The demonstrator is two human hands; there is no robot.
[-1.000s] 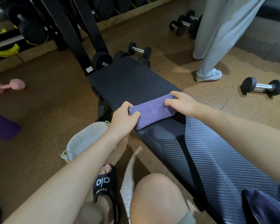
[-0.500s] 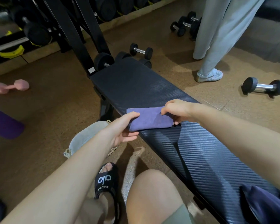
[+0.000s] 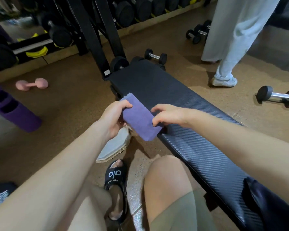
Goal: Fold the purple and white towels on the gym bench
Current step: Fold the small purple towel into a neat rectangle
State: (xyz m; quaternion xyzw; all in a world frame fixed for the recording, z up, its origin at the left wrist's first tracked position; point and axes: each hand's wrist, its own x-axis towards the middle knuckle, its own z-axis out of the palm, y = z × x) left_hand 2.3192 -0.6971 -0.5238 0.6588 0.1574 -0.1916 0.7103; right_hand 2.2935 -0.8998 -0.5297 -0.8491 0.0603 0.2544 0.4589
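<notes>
From the head view, my left hand (image 3: 114, 116) grips the upper left end of the purple towel (image 3: 139, 119), thumb over its top edge, while my right hand (image 3: 168, 115) pinches its right side near the lower end. The towel is already a compact folded rectangle, held slanted over the near edge of the tabletop (image 3: 182, 104); whether its lower corner touches the pad I cannot tell. I judge the purple towel's folding is essentially done and this is the carry-off, so the next move calls for setting it down flat somewhere without letting the layers slip apart, and then finding the white towel, which I cannot pick out for certain; a pale cloth bundle (image 3: 114, 147) lies on the floor below my left hand and may be it or a bag. The tabletop is a long black pad with a carbon-weave pattern, and dark fabric (image 3: 274, 207) sits at its near end. Around it is a brown gym floor with a pink dumbbell (image 3: 32, 84), a black dumbbell (image 3: 277, 95), a weight rack behind, and another person's legs (image 3: 232, 39) in pale trousers.
</notes>
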